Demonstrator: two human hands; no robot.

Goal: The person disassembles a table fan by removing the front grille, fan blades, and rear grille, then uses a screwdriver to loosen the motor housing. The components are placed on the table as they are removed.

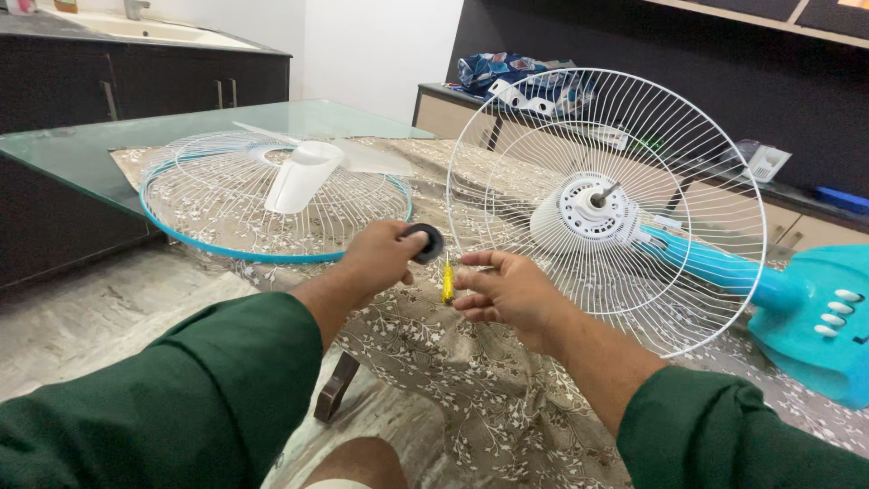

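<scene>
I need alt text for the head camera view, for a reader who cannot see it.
A person's left hand holds a black ring-shaped nut and the right hand is open beside a yellow screwdriver, before a dismantled turquoise fan with its rear grille attached. The front grille and blade lie behind.

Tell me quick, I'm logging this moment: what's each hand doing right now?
Left hand: closed, pinching a black ring nut in its fingertips.
Right hand: loosely open, empty, fingers beside a yellow screwdriver on the cloth.
</scene>
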